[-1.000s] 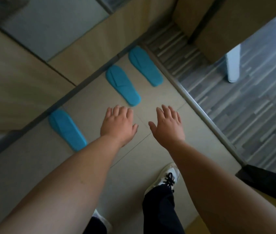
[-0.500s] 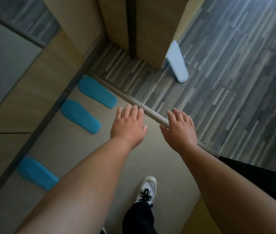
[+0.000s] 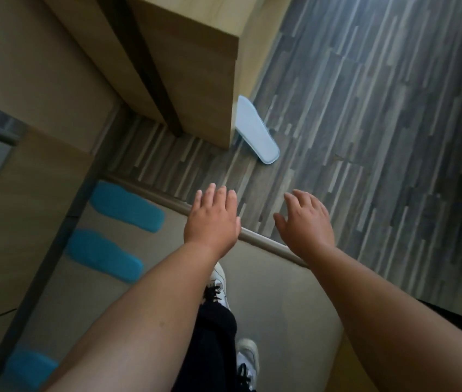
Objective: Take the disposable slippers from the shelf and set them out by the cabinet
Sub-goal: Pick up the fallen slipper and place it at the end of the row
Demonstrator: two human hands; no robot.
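Both hands, left hand (image 3: 211,219) and right hand (image 3: 306,222), have swung right, open and empty, past three blue slippers (image 3: 126,206) set along the cabinet (image 3: 26,210) toward the pale slipper (image 3: 256,131) farther off, probably next.

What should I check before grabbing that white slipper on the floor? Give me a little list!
1. Left hand empty: ok.
2. Right hand empty: ok.
3. Pale white flat slipper in sight on the grey striped wood floor: ok.
4. Slipper whole and free: cannot tell, its far end is hidden behind the tan wooden cabinet corner.
5. Three blue flat slippers lined up by the cabinet base: ok.
6. Raised threshold strip to step over: not ok, underfoot.
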